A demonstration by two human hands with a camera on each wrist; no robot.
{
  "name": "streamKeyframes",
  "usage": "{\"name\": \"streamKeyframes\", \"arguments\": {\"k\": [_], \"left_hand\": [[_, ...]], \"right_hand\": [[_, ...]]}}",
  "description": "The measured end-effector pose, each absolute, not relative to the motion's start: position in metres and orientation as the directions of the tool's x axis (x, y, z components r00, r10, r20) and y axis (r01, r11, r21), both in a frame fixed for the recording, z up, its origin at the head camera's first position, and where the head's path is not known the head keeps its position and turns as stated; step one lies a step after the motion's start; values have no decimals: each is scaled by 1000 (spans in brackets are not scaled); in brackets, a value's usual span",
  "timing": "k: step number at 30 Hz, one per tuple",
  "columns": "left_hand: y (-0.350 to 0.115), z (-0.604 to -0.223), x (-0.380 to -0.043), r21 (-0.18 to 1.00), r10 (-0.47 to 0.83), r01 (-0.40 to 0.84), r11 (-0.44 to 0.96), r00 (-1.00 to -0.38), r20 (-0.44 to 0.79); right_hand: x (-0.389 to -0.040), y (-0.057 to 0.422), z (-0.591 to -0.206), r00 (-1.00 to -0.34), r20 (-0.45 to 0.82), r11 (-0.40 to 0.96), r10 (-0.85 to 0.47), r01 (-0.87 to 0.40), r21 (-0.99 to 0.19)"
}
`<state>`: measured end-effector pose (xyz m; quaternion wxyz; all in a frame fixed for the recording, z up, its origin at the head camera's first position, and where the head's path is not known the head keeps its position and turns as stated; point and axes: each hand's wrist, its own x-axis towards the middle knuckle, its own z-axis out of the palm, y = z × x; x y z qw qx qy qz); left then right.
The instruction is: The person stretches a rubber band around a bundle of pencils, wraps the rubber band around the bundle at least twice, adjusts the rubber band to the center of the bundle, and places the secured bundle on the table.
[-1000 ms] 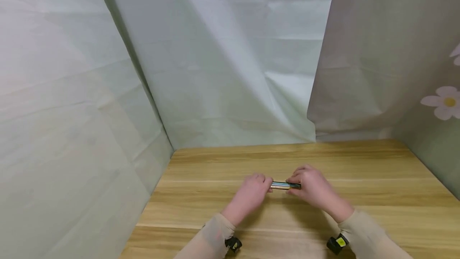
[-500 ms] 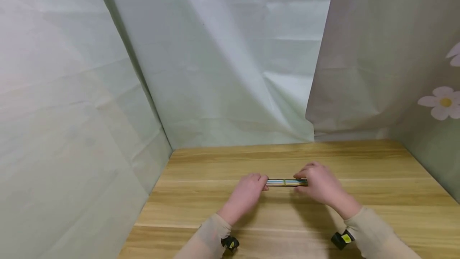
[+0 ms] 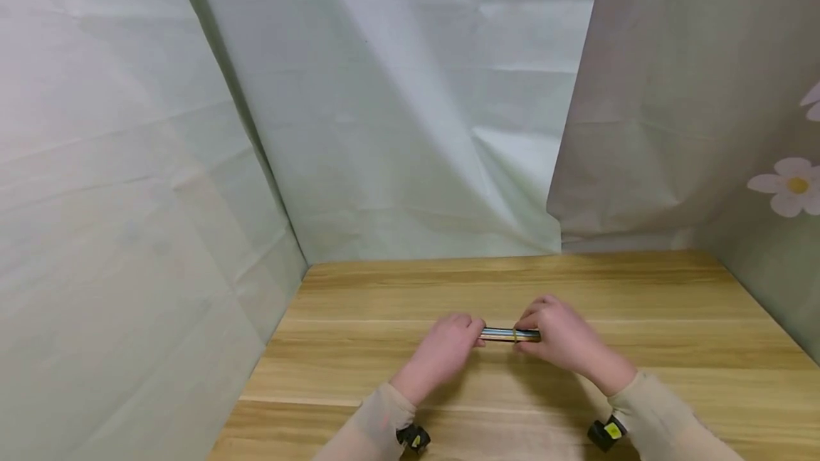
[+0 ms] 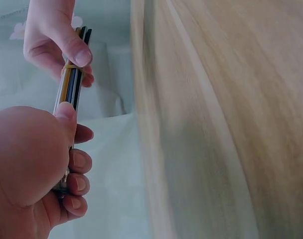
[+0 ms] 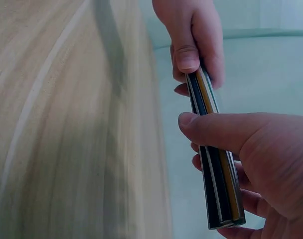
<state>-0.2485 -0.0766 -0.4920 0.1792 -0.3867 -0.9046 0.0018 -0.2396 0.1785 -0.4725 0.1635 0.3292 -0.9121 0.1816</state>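
Observation:
A bundle of slim pencil-like sticks in black, orange and silver lies level between both hands, above the wooden table in the head view. A thin yellowish rubber band circles it nearer the right-hand end. My left hand grips the left end, thumb on top and fingers curled underneath, hiding much of that end. Thumb and fingers of my right hand pinch the bundle at the band, as the left wrist view shows. In the right wrist view, the flat stick ends show past that hand's thumb.
The wood-grain table spreads around the hands. Pale sheets hang behind it and along its sides, with white flowers on the right one. Dark cameras are strapped to both wrists.
Half a second ago my right fingers were spread wider and farther right; now they have come back left and close on the band. The bundle has come slightly nearer, still gripped by the left hand.

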Motion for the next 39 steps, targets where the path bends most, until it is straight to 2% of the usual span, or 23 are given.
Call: {"name": "streamKeyframes", "arguments": {"k": [14,21,23,27,31,34,36,39], "left_hand": [[-87,-496,-247,-84,679,686,723,-684,267],[-87,-497,-247,-180,688,668,722,-661,299],[-86,-496,-247,-202,692,667,717,-650,314],[-87,-494,-246,-190,696,676,712,-643,318],[-93,-490,-247,-159,673,661,733,-670,313],[-99,-487,-248,-150,657,647,748,-688,308],[-101,-486,-249,-138,655,649,748,-690,307],[-100,-485,-249,-120,669,670,733,-677,308]], "right_hand": [[-237,172,-470,-767,379,733,-518,-626,-265],[-241,157,-473,-640,502,684,-582,-719,-123],[-241,150,-474,-630,512,694,-584,-715,-88],[-240,144,-472,-672,472,719,-570,-687,-109],[-239,149,-468,-737,438,763,-515,-627,-157],[-239,155,-465,-759,435,788,-484,-594,-161],[-239,156,-463,-750,447,785,-488,-601,-150],[-240,154,-463,-694,484,748,-533,-654,-114]]}}
